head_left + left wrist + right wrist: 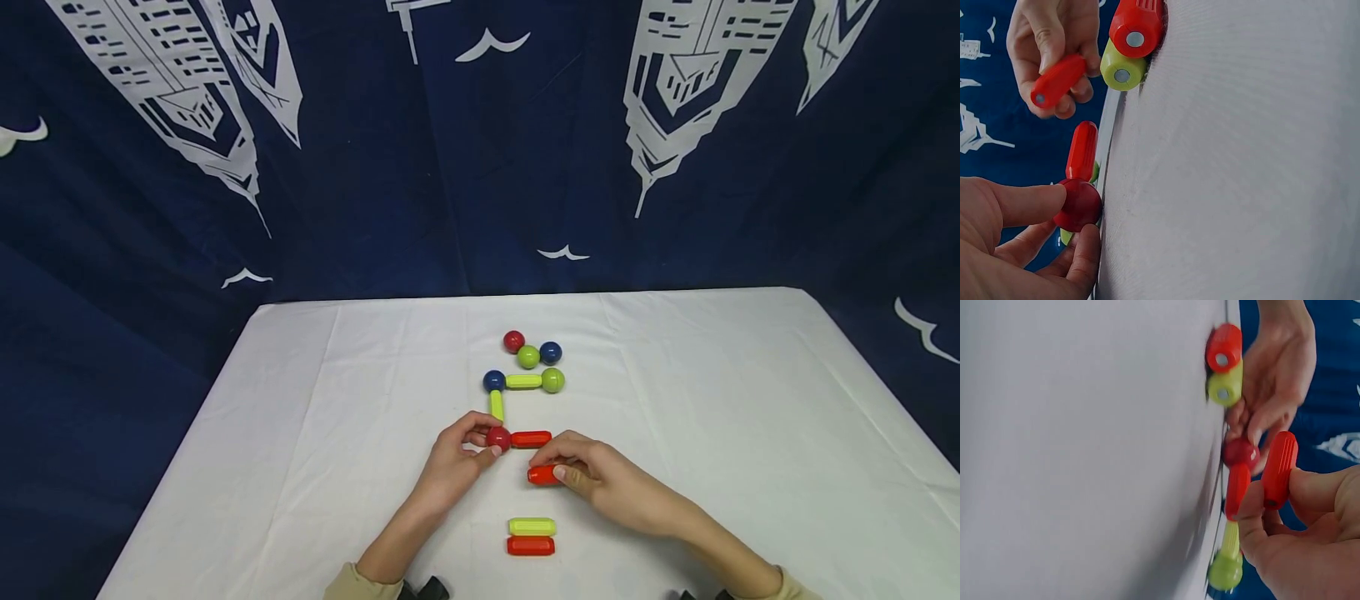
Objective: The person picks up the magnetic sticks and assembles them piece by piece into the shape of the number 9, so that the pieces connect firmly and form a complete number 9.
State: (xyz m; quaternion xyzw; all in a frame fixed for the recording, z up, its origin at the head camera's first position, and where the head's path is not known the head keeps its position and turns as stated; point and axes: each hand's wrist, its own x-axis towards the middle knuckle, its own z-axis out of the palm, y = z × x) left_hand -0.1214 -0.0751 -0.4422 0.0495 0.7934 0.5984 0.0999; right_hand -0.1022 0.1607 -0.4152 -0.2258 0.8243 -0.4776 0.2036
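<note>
My left hand (456,460) pinches a red ball (498,438) between thumb and fingers. A red magnetic rod (531,439) sticks out from that ball to the right, and a yellow-green rod (497,405) runs from it away to a blue ball (494,381). From the blue ball another yellow-green rod (523,382) leads right to a green ball (552,380). Just in front of the attached red rod, my right hand (617,485) holds a second red rod (1280,470) between thumb and fingers. In the left wrist view its near metal-tipped end is free.
Beyond the joined pieces lie a loose red ball (513,341), a green ball (528,357) and a blue ball (551,352). Nearer me, a yellow-green rod (532,527) and a red rod (531,546) lie side by side on the white tablecloth (360,375). A dark blue curtain (450,167) hangs behind.
</note>
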